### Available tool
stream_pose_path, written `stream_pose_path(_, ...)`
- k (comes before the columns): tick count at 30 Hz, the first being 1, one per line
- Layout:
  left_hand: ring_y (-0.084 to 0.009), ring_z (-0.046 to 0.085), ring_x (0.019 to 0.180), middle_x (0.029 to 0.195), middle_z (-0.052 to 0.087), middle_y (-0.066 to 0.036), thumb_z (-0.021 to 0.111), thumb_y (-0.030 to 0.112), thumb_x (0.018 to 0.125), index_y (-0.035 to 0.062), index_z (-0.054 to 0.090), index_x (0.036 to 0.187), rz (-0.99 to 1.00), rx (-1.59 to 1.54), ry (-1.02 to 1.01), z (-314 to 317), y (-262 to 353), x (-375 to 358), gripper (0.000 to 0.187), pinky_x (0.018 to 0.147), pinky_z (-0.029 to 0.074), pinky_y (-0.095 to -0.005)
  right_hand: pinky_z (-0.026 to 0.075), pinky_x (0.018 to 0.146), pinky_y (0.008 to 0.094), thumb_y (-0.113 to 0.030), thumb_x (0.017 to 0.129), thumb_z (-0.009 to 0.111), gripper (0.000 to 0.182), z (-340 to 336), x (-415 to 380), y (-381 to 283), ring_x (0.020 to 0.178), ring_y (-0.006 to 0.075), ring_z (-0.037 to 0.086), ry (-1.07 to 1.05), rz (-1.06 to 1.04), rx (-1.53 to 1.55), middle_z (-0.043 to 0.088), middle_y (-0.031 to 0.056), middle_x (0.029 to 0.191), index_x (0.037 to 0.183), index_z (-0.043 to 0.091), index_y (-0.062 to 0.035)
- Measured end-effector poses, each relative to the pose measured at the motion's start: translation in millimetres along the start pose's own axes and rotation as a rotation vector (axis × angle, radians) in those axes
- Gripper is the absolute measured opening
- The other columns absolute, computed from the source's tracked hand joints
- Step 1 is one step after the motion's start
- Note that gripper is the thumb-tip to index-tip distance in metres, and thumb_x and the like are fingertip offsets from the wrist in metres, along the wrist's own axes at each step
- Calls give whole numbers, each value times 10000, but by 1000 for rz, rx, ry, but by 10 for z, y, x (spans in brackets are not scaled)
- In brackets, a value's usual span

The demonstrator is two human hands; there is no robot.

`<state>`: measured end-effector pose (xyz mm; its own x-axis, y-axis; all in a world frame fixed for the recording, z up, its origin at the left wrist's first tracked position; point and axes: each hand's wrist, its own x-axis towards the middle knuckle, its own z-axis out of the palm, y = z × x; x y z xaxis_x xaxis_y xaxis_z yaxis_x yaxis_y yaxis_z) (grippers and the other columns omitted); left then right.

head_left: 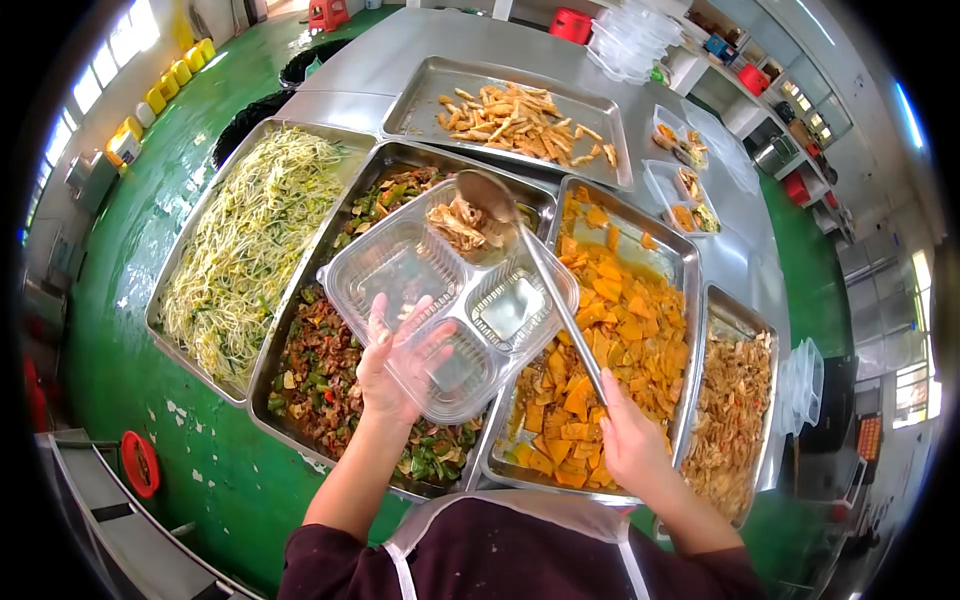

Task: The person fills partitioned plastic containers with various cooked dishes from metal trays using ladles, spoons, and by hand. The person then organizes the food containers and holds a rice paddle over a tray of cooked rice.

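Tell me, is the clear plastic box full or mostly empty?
Mostly empty. The plastic box, held by the left hand, has food in only one compartment, under the ladle; the other compartments show bare plastic.

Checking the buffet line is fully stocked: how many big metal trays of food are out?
5: noodle tray far left, pepper-meat tray, orange-chunk tray, shredded-food tray far right, fried-strip tray behind.

A glossy green floor point(150, 330) runs around a long stainless bench point(380, 60), with scuffed patches near its left edge. Bright windows point(105, 55) line the far left wall above a row of yellow containers point(170, 85), throwing daylight across the floor. At the far right, shelves point(770, 90) hold red and blue items, and more windows point(925, 375) glow at the right.
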<state>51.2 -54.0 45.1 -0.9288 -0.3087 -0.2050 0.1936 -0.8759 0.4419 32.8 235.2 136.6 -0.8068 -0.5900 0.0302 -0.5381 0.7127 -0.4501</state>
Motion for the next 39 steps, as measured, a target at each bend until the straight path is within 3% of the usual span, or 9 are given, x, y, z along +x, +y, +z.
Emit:
stream_pose_path(8, -454, 485, 1134, 1350, 389, -210, 633, 328, 788, 228, 384, 1297, -24, -51, 32, -151, 104, 117, 575, 831, 510, -533, 480, 637, 395, -64, 877, 491, 566, -167, 634, 286, 681, 320, 583, 108, -10, 143, 568, 179, 838, 1411, 303, -62)
stream_pose_path(10, -469, 483, 1131, 1348, 396, -214, 576, 312, 838, 217, 443, 1261, -16, -64, 15, -222, 167, 127, 453, 840, 505, -551, 467, 650, 380, -96, 895, 480, 545, -361, 1113, 481, 710, 286, 594, 34, 252, 178, 593, 196, 836, 1413, 312, -108)
stream_pose_path(14, -437, 525, 1078, 1332, 374, -230, 620, 355, 794, 241, 263, 1384, 26, -15, 31, -240, 320, 114, 699, 792, 542, -499, 490, 652, 440, -91, 862, 410, 436, -246, 2272, 1780, 801, 369, 622, 118, 331, -192, 626, 238, 915, 1293, 405, -22)
stream_pose_path(16, -466, 494, 1110, 1336, 393, -226, 555, 339, 849, 212, 399, 1298, 49, -54, 0, -312, 415, 121, 492, 818, 518, -546, 458, 468, 414, -65, 848, 400, 322, -341, 2586, 1679, 530, 300, 592, 69, 605, -24, 618, 227, 786, 1143, 482, 33)
stream_pose_path(19, -473, 491, 1113, 1337, 395, -228, 526, 335, 877, 193, 451, 1266, 98, -37, 6, -284, 534, 129, 421, 809, 521, -557, 381, 379, 377, -44, 842, 406, 189, -75, 3033, 1720, 412, 226, 494, 51, 800, 497, 563, 170, 651, 970, 518, 38)
stream_pose_path(23, -476, 482, 1126, 1353, 372, -228, 538, 332, 874, 189, 441, 1274, 130, -25, 14, -280, 653, 204, 436, 803, 530, -553, 342, 359, 299, -79, 896, 388, 243, 183, 3517, 1616, 389, 141, 399, -193, 720, 1183, 412, 41, 512, 656, 415, -61)
stream_pose_path(25, -480, 472, 1139, 1362, 361, -226, 542, 332, 873, 186, 436, 1278, 137, -20, -18, -309, 695, 281, 443, 821, 520, -563, 351, 366, 224, -111, 917, 386, 282, 103, 3639, 1451, 397, 97, 379, -277, 926, 1607, 385, -9, 511, 636, 382, -86)
stream_pose_path(28, -484, 460, 1151, 1369, 353, -223, 535, 329, 879, 180, 432, 1281, 144, -42, -55, -310, 719, 359, 441, 840, 509, -574, 350, 379, 172, -148, 948, 384, 279, 142, 3672, 1435, 425, 63, 372, -220, 867, 1814, 384, -29, 542, 676, 366, -88)
stream_pose_path(39, -469, 467, 1138, 1353, 375, -210, 579, 328, 851, 202, 458, 1238, 114, -15, -23, -222, 708, 578, 424, 830, 517, -548, 320, 359, 168, -115, 939, 424, 203, -172, 3326, 1549, 452, 63, 378, -121, 767, 1906, 389, -6, 583, 749, 390, -54)
